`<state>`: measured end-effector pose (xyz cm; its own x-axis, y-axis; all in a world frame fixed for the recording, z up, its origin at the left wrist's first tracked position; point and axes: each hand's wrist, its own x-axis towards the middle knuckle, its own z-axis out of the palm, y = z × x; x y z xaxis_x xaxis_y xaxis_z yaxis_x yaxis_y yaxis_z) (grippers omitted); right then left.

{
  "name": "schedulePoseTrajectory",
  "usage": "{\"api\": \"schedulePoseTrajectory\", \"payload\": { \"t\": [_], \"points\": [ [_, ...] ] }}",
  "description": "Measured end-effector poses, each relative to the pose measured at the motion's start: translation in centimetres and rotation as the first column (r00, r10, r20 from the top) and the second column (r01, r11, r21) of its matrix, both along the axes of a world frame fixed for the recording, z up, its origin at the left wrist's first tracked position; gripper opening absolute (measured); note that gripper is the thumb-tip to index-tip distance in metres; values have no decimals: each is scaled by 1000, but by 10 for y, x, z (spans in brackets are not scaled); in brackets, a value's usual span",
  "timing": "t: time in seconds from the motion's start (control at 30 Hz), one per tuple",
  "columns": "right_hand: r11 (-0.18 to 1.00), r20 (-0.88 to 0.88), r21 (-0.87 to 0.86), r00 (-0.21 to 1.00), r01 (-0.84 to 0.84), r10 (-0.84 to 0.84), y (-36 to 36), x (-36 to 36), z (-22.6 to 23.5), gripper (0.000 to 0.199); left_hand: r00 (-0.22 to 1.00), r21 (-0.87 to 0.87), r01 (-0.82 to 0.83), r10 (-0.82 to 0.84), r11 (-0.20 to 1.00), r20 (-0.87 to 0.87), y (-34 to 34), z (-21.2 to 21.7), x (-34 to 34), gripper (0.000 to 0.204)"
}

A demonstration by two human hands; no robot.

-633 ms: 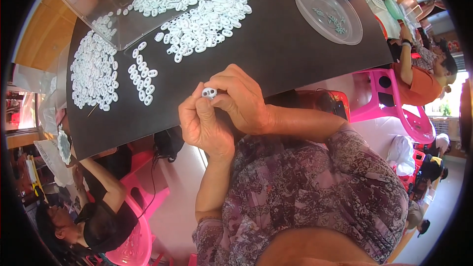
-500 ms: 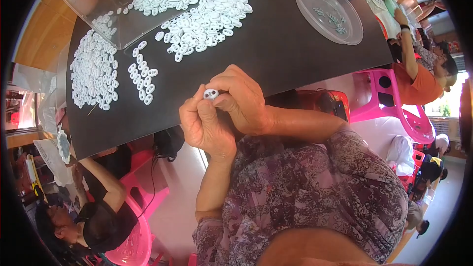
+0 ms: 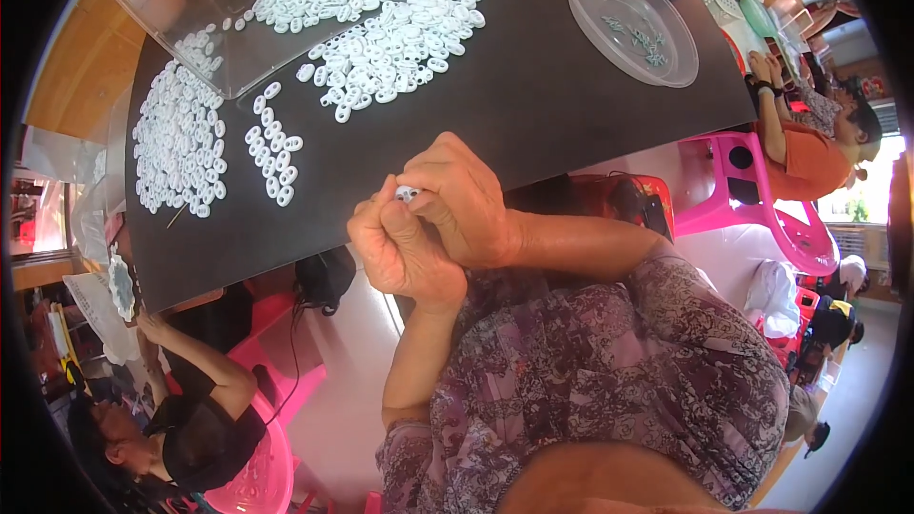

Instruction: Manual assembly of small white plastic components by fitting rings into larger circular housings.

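Note:
Between my fingertips, just off the table's near edge, is a small white oval plastic piece with dark holes [image 3: 407, 193]. My left hand [image 3: 400, 252] pinches it from the left and below, and my right hand [image 3: 462, 200] closes on it from the right. Fingers cover most of the piece. Beyond my hands, several like pieces lie in a short cluster [image 3: 273, 145] on the dark table [image 3: 533, 86]. Larger heaps of them stand at the left [image 3: 179, 138] and at the middle back [image 3: 395, 43].
A clear plastic box [image 3: 228, 86] with more white pieces sits at the back left. A round clear tray [image 3: 583, 24] holding small greenish bits is at the back right. People sit on pink chairs at the left [image 3: 257, 462] and right [image 3: 733, 167].
Both hands have drawn closer over the white piece, so less of it shows. The left hand has shifted slightly to the right. At the right, a co-worker's arms have moved.

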<state>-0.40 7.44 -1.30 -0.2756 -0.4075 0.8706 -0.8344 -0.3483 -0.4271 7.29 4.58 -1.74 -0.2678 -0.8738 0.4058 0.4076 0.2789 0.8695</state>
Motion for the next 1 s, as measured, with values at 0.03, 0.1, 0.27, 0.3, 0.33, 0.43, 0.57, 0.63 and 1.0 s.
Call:
{"api": "schedulePoseTrajectory", "payload": {
  "t": [0.03, 0.1, 0.27, 0.3, 0.33, 0.43, 0.57, 0.63, 1.0],
  "points": [
    [1000, 21, 10, 1000, 18, -18, 1, 0, 0, 22, 1000, -13, -4, 4, 1000, 16, 0, 0, -1, 22],
    [999, 37, 12, 999, 33, -34, 4, -5, 3, 23, 999, 12, 36, -36, 999, 33, 0, -3, 0, 22],
    [955, 111, 295, 991, 33, -69, 19, -27, 14, 16, 942, 168, 240, -271, 956, 198, -9, 17, 3, 24],
    [956, 178, 295, 983, -5, -50, 23, -33, 17, 13, 944, 161, 236, -265, 958, 197, -13, 19, 2, 24],
    [955, 201, 297, 977, 8, -70, 26, -41, 18, 12, 914, 73, 201, -213, 977, 344, -20, 19, 0, 25],
    [938, 186, 328, 965, 115, -184, 31, -66, 32, 13, 819, -244, 82, 74, 966, 569, -52, 17, 0, 20],
    [908, 273, 376, 914, 187, -301, 37, -102, 59, 14, 713, -511, 26, 342, 859, 612, -89, 18, -13, 18],
    [916, 146, 317, 941, 247, -305, 34, -120, 75, 14, 708, -607, 30, 412, 794, 573, -104, 22, -23, 18],
    [877, -36, 4, 877, 480, -479, 7, -219, 168, 10, 571, -777, 328, 542, 538, 616, -132, 11, -52, 9]
  ]
}}
